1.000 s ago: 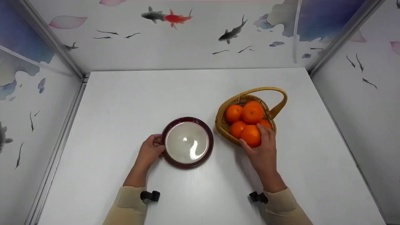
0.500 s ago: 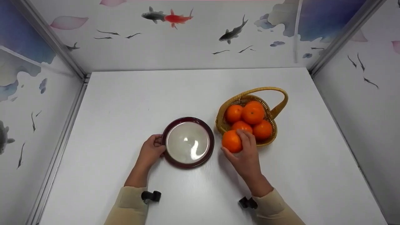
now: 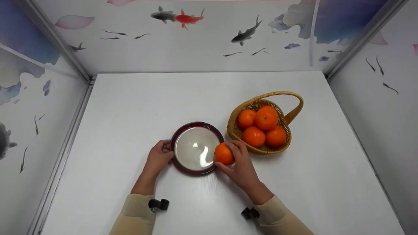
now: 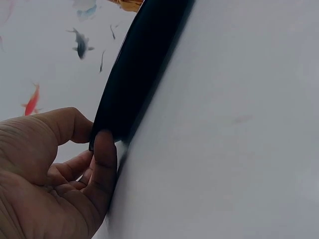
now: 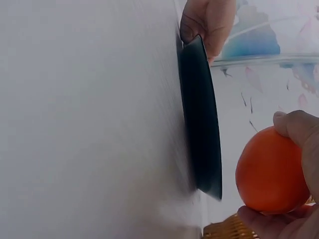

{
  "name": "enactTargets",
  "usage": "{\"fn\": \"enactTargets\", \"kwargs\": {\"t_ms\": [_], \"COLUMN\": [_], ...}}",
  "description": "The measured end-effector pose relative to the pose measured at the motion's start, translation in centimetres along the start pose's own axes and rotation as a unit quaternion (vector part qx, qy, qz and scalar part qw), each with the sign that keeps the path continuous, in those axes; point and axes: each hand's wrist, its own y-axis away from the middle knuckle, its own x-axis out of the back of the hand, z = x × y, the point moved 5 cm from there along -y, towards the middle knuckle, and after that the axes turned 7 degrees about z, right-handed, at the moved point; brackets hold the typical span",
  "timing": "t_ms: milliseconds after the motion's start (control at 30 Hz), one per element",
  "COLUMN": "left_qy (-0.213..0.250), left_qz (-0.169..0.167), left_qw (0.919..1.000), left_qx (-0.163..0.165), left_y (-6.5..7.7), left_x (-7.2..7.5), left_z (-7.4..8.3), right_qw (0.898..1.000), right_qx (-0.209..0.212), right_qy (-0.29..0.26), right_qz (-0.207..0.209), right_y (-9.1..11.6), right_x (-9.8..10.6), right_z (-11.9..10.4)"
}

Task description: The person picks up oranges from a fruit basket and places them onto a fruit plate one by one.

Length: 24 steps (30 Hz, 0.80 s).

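Observation:
A round plate point(image 3: 192, 143) with a dark red rim and a pale middle lies on the white table. My left hand point(image 3: 159, 158) pinches its left rim between thumb and fingers; the left wrist view shows the plate's dark underside point(image 4: 134, 69) at that grip. Over the plate's right edge, my right hand point(image 3: 243, 168) holds an orange point(image 3: 223, 154), thumb on one side and fingers on the other. In the right wrist view the orange point(image 5: 271, 172) hangs above the plate's rim, with a gap between them.
To the right of the plate stands a wicker basket point(image 3: 231, 125) with a tall arched handle point(image 3: 295, 112). Several oranges point(image 3: 266, 118) lie inside it. Panels printed with fish point(image 3: 246, 34) wall the table at the back and both sides.
My right hand has lifted one orange out of the basket's front and carried it left to the plate's right edge. The left hand keeps its grip on the plate.

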Motion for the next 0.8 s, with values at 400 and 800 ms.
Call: {"fn": "enactTargets", "kwargs": {"t_ms": [400, 800], "left_qy": [-0.001, -0.003], "left_qz": [0.002, -0.004], "left_qw": [1.0, 0.9999], "left_qx": [0.005, 0.012], "left_y": [-0.1, 0.0], "left_x": [0.0, -0.1], "left_z": [0.0, 0.0], "right_qw": [0.995, 0.985], "right_qx": [0.033, 0.051], "right_qy": [0.015, 0.05], "right_qz": [-0.091, -0.155], "right_y": [-0.4, -0.4], "right_x": [-2.5, -4.0], "right_z": [-1.5, -2.5]}}
